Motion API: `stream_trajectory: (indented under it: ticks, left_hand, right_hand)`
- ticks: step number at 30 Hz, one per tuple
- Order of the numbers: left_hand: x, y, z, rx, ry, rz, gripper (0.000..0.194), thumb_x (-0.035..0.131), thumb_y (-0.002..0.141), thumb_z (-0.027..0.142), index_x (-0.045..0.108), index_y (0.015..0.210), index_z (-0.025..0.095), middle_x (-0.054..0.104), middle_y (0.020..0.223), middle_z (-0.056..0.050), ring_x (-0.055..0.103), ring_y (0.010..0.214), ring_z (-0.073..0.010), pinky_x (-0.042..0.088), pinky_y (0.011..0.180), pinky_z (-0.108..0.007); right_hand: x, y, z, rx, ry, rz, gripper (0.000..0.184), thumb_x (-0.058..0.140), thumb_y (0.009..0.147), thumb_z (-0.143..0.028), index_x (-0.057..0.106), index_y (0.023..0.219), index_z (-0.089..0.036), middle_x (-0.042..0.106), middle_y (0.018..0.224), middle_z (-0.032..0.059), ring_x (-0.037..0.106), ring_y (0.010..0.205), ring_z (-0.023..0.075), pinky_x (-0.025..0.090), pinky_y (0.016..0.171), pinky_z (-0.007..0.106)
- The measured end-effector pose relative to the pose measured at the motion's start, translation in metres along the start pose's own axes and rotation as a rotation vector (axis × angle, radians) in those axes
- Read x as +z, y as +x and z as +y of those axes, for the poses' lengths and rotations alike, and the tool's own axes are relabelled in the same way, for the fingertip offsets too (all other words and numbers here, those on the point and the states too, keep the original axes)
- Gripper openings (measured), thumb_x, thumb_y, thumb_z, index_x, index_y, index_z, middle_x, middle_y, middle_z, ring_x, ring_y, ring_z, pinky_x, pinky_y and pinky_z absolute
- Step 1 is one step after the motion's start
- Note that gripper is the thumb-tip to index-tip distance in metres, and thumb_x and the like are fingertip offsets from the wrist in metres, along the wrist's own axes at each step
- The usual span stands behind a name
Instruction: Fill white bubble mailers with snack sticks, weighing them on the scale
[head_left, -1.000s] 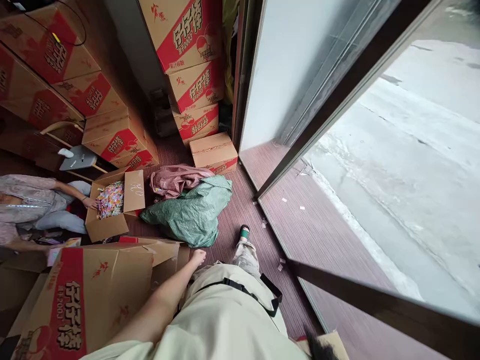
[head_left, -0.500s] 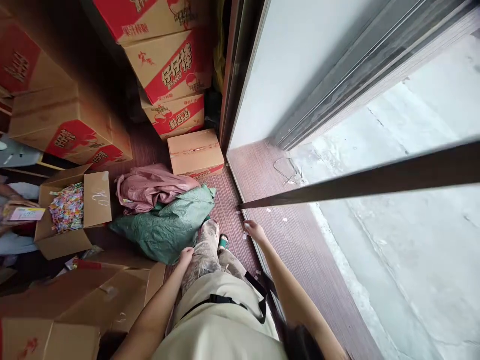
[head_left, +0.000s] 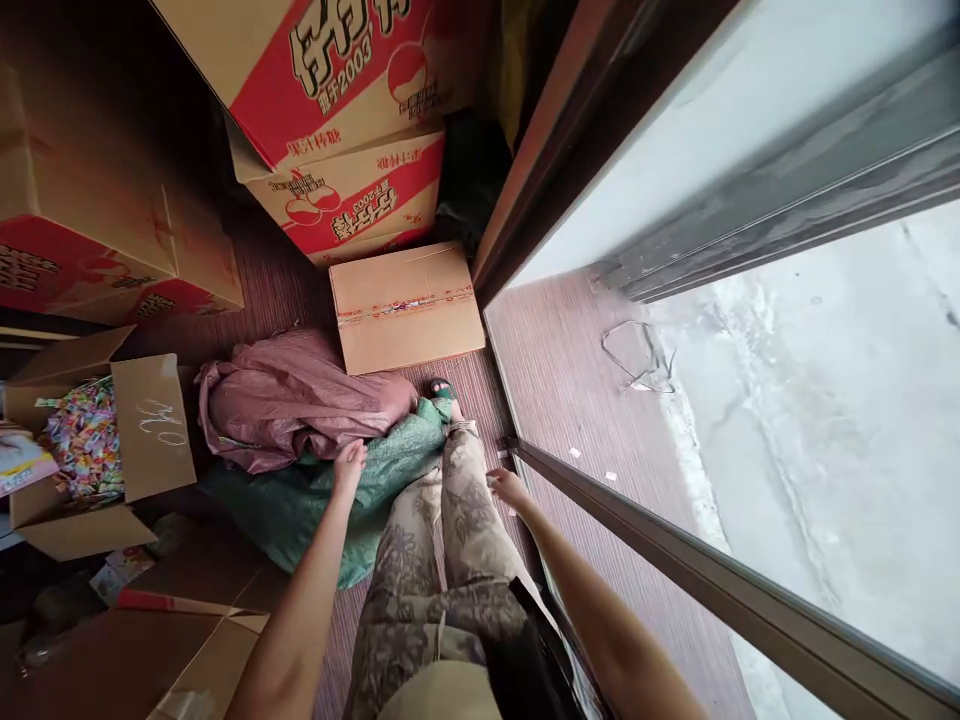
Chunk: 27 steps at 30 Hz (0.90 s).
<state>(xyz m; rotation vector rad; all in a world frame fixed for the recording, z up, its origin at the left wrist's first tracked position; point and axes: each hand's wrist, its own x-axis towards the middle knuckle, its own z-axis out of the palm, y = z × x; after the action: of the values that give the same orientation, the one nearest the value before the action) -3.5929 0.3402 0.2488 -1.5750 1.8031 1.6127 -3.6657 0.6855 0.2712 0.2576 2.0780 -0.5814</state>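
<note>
My left hand [head_left: 349,466] hangs over the green woven sack [head_left: 315,500], fingers loosely curled, holding nothing I can see. My right hand [head_left: 508,488] hangs beside my right leg, close to the glass door's frame [head_left: 675,560], fingers slightly bent and empty. A pink sack [head_left: 292,400] lies behind the green one. My legs in patterned trousers [head_left: 442,540] stride forward, one foot [head_left: 444,392] near a sealed cardboard box [head_left: 405,305].
Stacked red-and-brown cartons [head_left: 352,190] rise ahead and at left. An open box of colourful sweets [head_left: 82,440] sits at left. Flattened cartons [head_left: 150,650] lie at lower left. Glass door and pavement at right.
I have stepped forward toward the sealed box. My left hand moved out over the green sack; the right hand stays low beside the door frame.
</note>
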Motion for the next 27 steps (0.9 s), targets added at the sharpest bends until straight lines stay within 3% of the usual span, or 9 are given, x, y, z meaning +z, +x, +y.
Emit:
stream_trajectory:
  ticks: [5, 9, 11, 14, 17, 19, 21, 24, 27]
  left_hand:
    - [0.020, 0.133, 0.038, 0.165, -0.082, 0.138, 0.028, 0.064, 0.091, 0.034, 0.066, 0.113, 0.017, 0.070, 0.130, -0.018, 0.067, 0.123, -0.0248, 0.057, 0.100, -0.041]
    - [0.045, 0.237, 0.069, 0.272, -0.076, 0.258, 0.036, 0.062, 0.091, 0.022, 0.060, 0.126, 0.015, 0.063, 0.140, -0.018, 0.063, 0.128, -0.0215, 0.046, 0.115, -0.039]
    - [0.057, 0.280, 0.084, 0.304, -0.042, 0.340, 0.047, 0.064, 0.090, 0.018, 0.054, 0.135, 0.012, 0.056, 0.146, -0.021, 0.058, 0.133, -0.0223, 0.042, 0.119, -0.038]
    - [0.068, 0.330, 0.108, 0.318, 0.003, 0.456, 0.056, 0.065, 0.091, 0.017, 0.047, 0.142, 0.005, 0.052, 0.147, -0.026, 0.056, 0.136, -0.0243, 0.041, 0.119, -0.038]
    - [0.060, 0.356, 0.133, 0.330, -0.035, 0.494, 0.044, 0.056, 0.098, 0.022, 0.051, 0.137, 0.005, 0.059, 0.140, -0.024, 0.061, 0.129, -0.0218, 0.044, 0.116, -0.038]
    - [0.040, 0.359, 0.150, 0.371, -0.087, 0.446, 0.036, 0.049, 0.102, 0.029, 0.057, 0.130, 0.008, 0.066, 0.130, -0.019, 0.066, 0.121, -0.0200, 0.048, 0.112, -0.038]
    - [0.013, 0.352, 0.166, 0.430, -0.087, 0.299, 0.037, 0.051, 0.101, 0.038, 0.061, 0.126, 0.012, 0.071, 0.121, -0.014, 0.070, 0.111, -0.0198, 0.053, 0.106, -0.041]
    - [-0.018, 0.331, 0.180, 0.524, 0.134, 0.043, 0.046, 0.059, 0.095, 0.051, 0.066, 0.123, 0.016, 0.074, 0.114, -0.013, 0.073, 0.102, -0.0225, 0.057, 0.099, -0.045]
    - [-0.005, 0.305, 0.177, 0.674, 0.541, -0.092, 0.039, 0.062, 0.093, 0.047, 0.070, 0.117, 0.018, 0.075, 0.112, -0.012, 0.071, 0.103, -0.0262, 0.056, 0.101, -0.048]
  right_hand:
    - [-0.030, 0.165, -0.107, -0.162, -0.148, 0.069, 0.022, 0.058, 0.102, -0.028, 0.068, 0.115, -0.012, 0.071, 0.111, 0.0092, 0.068, 0.099, 0.0192, 0.056, 0.094, 0.039]
    - [-0.051, 0.294, -0.202, -0.391, -0.194, 0.189, 0.044, 0.047, 0.102, -0.018, 0.054, 0.145, -0.010, 0.054, 0.147, 0.0190, 0.050, 0.134, 0.0289, 0.042, 0.114, 0.047]
    - [-0.060, 0.344, -0.242, -0.524, -0.243, 0.253, 0.054, 0.048, 0.098, -0.014, 0.046, 0.152, -0.010, 0.045, 0.157, 0.0180, 0.037, 0.145, 0.0315, 0.034, 0.121, 0.051]
    - [-0.078, 0.391, -0.286, -0.615, -0.428, 0.355, 0.051, 0.054, 0.094, -0.012, 0.053, 0.145, -0.006, 0.050, 0.150, 0.0195, 0.040, 0.143, 0.0354, 0.027, 0.124, 0.056]
    - [-0.105, 0.391, -0.306, -0.590, -0.501, 0.388, 0.038, 0.049, 0.104, -0.031, 0.065, 0.122, -0.001, 0.062, 0.127, 0.0196, 0.055, 0.125, 0.0349, 0.039, 0.113, 0.058]
    - [-0.119, 0.361, -0.299, -0.624, -0.491, 0.341, 0.049, 0.037, 0.109, -0.041, 0.067, 0.110, -0.003, 0.065, 0.110, 0.0156, 0.063, 0.108, 0.0298, 0.049, 0.099, 0.051]
    - [-0.121, 0.316, -0.272, -0.639, -0.530, 0.221, 0.054, 0.032, 0.109, -0.047, 0.070, 0.098, -0.010, 0.066, 0.092, 0.0102, 0.066, 0.091, 0.0238, 0.052, 0.089, 0.043]
    - [-0.091, 0.252, -0.205, -0.500, -0.658, -0.095, 0.040, 0.052, 0.102, -0.048, 0.070, 0.083, -0.018, 0.063, 0.072, 0.0062, 0.064, 0.071, 0.0196, 0.052, 0.074, 0.034]
    - [-0.043, 0.223, -0.146, -0.441, -0.661, -0.257, 0.010, 0.064, 0.090, -0.014, 0.072, 0.085, -0.016, 0.072, 0.091, 0.0096, 0.068, 0.080, 0.0209, 0.051, 0.071, 0.030]
